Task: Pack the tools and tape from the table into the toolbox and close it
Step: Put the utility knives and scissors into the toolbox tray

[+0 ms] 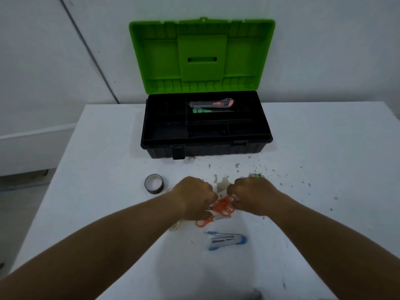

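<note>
The black toolbox (207,148) stands open at the back of the white table (97,191), its green lid (202,57) upright. Two packaged items, one orange (213,103) and one green (202,110), lie in its tray. Orange-handled scissors (225,205) lie in a small heap at the table's middle, one more orange handle (203,221) just below. My left hand (193,197) and my right hand (251,194) both close their fingers on the scissors. A black tape roll (153,183) stands left of my left hand. A blue stapler (227,241) lies nearer to me.
A small green and silver object (256,175) peeks out behind my right hand. Pale string (176,226) lies under my left wrist. Stains and specks dot the table between the hands and the toolbox. A white wall rises behind; the floor drops off at the left.
</note>
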